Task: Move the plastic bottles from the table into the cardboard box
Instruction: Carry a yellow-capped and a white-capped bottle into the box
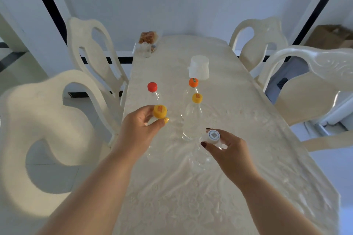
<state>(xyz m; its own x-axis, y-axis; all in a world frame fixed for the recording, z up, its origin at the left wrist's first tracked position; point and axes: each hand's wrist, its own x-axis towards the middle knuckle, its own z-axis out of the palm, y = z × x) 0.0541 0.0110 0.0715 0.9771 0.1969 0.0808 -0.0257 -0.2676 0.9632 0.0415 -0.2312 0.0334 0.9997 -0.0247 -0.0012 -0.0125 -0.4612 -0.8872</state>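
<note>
Clear bottles stood on the tabletop [238,168]. Left hand [139,129] pinched a yellow-capped bottle [160,111]; right hand [227,149] pinched a white-capped bottle [213,136], its cap print unreadable. A box [330,36] sat far right.

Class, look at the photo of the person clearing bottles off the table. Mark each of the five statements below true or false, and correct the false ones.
1. The left hand grips a bottle with a yellow cap. True.
2. The right hand holds the red-capped bottle. False: it holds the white-capped bottle; the red-capped bottle stands untouched.
3. Five capped bottles are in view. True.
4. The cardboard box sits in the middle of the table. False: the cardboard box is off to the far right, beyond the chairs.
5. The orange-capped bottle lies on its side. False: it stands upright.
</note>
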